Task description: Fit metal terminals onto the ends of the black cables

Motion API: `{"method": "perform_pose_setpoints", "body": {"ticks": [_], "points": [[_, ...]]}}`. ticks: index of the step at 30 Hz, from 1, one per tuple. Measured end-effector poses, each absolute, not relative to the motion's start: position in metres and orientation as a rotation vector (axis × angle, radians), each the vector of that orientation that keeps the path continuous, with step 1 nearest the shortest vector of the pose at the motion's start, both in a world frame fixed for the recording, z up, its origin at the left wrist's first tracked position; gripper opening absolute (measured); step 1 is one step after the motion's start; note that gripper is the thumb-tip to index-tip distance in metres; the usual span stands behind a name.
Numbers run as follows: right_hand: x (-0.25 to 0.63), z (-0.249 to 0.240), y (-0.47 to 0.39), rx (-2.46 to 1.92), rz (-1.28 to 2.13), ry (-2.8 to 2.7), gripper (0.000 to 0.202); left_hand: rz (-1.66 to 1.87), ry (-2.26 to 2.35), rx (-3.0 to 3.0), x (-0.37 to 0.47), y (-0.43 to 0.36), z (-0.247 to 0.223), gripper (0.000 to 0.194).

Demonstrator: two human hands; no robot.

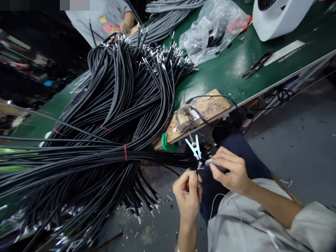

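Note:
My left hand (pixel 187 194) pinches the end of a black cable (pixel 197 172), from which thin bare wires (pixel 200 165) stick up. Close by on the right, my right hand (pixel 232 171) is closed in a pinch; a small pale-tipped piece (pixel 208 162) shows at its fingertips, its kind unclear. Just above both hands is a light blue clothespin (pixel 194 148), by the shaft of a tape-wrapped motor (pixel 185 119). A bundle of black cables (pixel 157 157), bound with a red tie (pixel 125 152), runs in from the left towards my hands.
The motor sits on a wooden board (pixel 214 105) with a green clamp (pixel 168 143) at the table edge. Large heaps of black cables (pixel 126 84) cover the green table (pixel 223 75). Beyond lie snips (pixel 257 64), a plastic bag (pixel 207 28) and a white device (pixel 278 21). Another person (pixel 105 21) is across.

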State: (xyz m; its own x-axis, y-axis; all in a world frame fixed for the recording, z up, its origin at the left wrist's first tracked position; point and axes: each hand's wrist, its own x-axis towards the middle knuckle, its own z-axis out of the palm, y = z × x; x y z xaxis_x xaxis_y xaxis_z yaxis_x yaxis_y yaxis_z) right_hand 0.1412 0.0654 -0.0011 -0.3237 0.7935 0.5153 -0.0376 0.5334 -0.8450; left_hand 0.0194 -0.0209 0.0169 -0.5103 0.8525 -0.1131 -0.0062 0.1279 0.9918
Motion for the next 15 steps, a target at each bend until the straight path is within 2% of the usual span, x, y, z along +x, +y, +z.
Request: {"method": "perform_pose_setpoints", "body": {"ticks": [3, 5, 9, 12, 15], "points": [[0.142, 0.004, 0.068, -0.682, 1.097, -1.621, 0.007, 1.455, 1.687, 0.837, 0.020, -0.022, 0.016, 0.038], [0.139, 0.005, 0.070, -0.657, 1.308, -1.635, 0.007, 1.441, 1.681, 0.852, 0.019, -0.021, 0.015, 0.037], [0.132, -0.002, 0.076, -0.518, 2.029, -1.339, 0.029, 1.411, 1.609, 1.014, 0.010, -0.016, 0.013, 0.027], [0.131, -0.009, 0.089, -0.345, 2.487, -1.105, 0.038, 1.399, 1.559, 1.308, 0.002, -0.010, 0.016, 0.018], [0.129, -0.010, 0.107, -0.422, 2.506, -1.169, 0.036, 1.386, 1.593, 1.494, -0.002, -0.006, 0.020, 0.015]]}}
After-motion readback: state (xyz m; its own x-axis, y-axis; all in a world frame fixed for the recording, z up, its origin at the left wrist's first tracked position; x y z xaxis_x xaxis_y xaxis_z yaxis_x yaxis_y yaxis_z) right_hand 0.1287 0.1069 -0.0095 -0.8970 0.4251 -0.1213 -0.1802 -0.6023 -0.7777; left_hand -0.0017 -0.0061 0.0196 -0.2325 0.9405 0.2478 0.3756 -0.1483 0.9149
